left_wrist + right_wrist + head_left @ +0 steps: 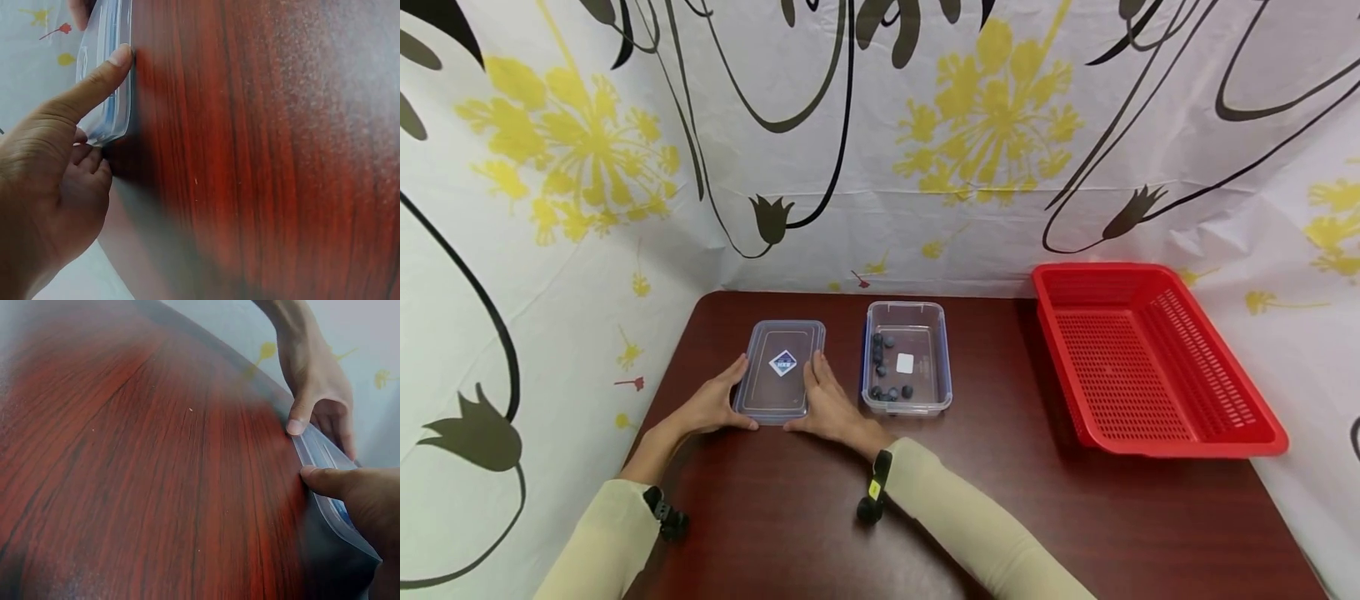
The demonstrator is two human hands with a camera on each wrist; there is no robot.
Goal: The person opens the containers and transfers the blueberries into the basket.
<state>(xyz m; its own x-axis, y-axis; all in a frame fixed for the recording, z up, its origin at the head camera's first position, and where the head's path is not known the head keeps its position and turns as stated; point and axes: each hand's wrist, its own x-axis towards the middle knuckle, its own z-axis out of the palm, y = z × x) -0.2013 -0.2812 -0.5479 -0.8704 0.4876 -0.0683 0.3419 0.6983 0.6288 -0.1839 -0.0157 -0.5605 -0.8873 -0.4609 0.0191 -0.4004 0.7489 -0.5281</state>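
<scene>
A rectangular clear plastic lid (778, 392) with a blue-and-white diamond label lies flat between both hands at the table's left side. My left hand (711, 406) grips its left edge and near corner, thumb along the front; in the left wrist view the thumb (94, 90) presses the rim. From the other side my right hand (833, 406) holds the right edge, its thumb (328, 480) on the front rim in the right wrist view. Just right of that hand stands an open clear plastic container (931, 354) with several blueberries (882, 371) inside, mostly along its left and near sides.
A large red plastic basket (1120, 446) stands at the table's right, tilted in view, with perforated walls. The dark red-brown wooden table (985, 500) meets a white floral-patterned sheet (880, 167) at the back and left. Each wrist carries a small black camera.
</scene>
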